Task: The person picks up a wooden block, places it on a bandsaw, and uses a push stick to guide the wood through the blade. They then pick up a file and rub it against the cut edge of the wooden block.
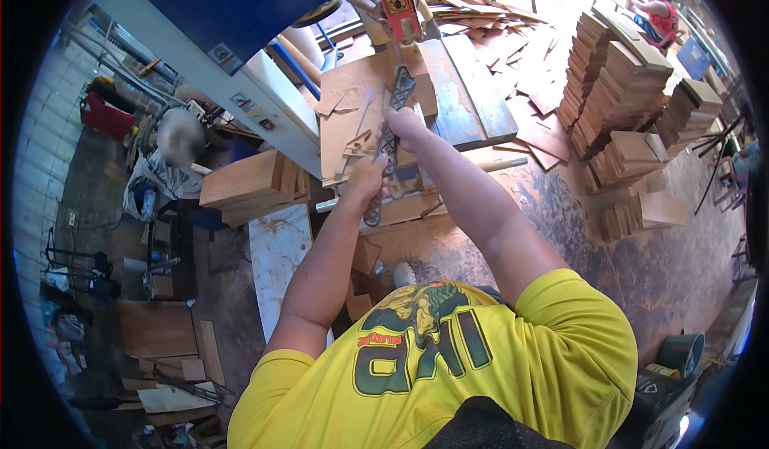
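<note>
A long dark bar with a triangular lattice pattern (402,86) slants across the worktable of a large blue and white saw. My right hand (407,127) is closed around its middle. Nearer to my body, my left hand (368,178) wraps round its lower part, with the fingers curled over it. The bar's far end lies just below the red blade guard (396,4). Beside my hands, small wood offcuts (358,143) rest on a light wooden board (336,132). The blade itself does not show clearly.
Tall stacks of wooden boards (617,72) stand on the right, with scattered thin boards (541,132) on the floor. Thick timber blocks (252,183) sit left of the saw. A person in red (662,18) is at the far right; another person's arm (362,2) shows behind the guard.
</note>
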Motion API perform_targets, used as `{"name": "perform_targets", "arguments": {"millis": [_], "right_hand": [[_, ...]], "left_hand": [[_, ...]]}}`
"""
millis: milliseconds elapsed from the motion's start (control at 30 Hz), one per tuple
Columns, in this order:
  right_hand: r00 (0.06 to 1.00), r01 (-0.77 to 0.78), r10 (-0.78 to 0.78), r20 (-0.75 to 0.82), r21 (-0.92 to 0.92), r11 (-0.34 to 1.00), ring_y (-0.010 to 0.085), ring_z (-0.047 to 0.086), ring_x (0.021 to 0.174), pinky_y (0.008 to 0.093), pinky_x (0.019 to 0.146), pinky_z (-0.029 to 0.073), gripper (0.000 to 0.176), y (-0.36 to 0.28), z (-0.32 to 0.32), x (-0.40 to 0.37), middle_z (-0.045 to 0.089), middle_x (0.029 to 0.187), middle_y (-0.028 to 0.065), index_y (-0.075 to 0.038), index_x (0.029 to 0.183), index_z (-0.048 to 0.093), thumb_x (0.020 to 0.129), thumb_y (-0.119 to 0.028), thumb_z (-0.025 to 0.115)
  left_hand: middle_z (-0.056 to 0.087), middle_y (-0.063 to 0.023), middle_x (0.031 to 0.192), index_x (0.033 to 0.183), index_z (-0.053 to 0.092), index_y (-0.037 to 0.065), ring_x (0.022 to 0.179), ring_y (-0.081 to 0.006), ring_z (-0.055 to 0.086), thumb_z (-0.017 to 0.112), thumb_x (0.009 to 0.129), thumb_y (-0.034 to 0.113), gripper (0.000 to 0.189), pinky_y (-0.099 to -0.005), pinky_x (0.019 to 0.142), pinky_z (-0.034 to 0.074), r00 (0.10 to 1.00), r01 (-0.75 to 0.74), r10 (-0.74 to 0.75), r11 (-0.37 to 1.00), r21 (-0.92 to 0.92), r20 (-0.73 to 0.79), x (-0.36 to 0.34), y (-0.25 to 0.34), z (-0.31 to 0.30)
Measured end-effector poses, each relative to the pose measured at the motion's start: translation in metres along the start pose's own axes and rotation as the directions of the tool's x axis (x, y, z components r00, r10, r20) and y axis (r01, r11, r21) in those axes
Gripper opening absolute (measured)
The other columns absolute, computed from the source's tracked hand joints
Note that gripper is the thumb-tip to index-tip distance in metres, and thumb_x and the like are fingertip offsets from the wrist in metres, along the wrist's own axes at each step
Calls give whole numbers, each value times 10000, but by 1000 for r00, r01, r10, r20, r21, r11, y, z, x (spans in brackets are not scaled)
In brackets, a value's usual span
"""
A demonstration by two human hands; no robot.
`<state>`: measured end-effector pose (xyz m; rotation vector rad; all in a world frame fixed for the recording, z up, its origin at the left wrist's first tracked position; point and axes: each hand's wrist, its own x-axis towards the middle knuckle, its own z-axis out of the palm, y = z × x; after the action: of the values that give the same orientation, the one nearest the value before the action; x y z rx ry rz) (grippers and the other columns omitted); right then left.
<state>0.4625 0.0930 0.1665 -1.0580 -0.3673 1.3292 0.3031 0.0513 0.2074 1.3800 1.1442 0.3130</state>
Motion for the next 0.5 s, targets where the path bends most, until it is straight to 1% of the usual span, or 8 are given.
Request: {"name": "perform_targets", "arguments": {"millis": [133,200,433,500], "right_hand": [[1000,4,-4,-1,17,1000,273,602,583,447,510,532,238,-2,3,1,568,752,148,55,948,483,966,-182,502],[1000,-12,13,-18,37,999,275,578,523,466,492,547,208,-3,4,3,529,677,131,37,954,456,975,-168,479],[1000,-2,3,-16,33,999,290,590,545,484,519,557,210,-1,0,6,558,730,147,36,969,460,972,-173,479],[995,-84,76,59,139,987,269,627,622,427,554,557,214,3,-3,0,594,779,134,9,990,500,959,-199,538]], "left_hand": [[525,18,721,945,576,57,569,-75,498,503,990,282,241,-246,466,437,1000,-17,17,1000,-12,-16,8,-4,-3],[525,17,719,940,575,59,575,-76,502,513,985,285,239,-248,467,443,999,-49,49,999,10,-3,12,-6,-4],[520,21,716,991,586,58,577,-78,505,514,985,280,233,-247,467,448,1000,-10,9,999,-40,-13,19,-8,-4],[516,27,714,1011,587,63,575,-76,504,501,992,264,219,-243,463,444,1000,5,-5,999,-46,-2,17,-7,-2]]}}
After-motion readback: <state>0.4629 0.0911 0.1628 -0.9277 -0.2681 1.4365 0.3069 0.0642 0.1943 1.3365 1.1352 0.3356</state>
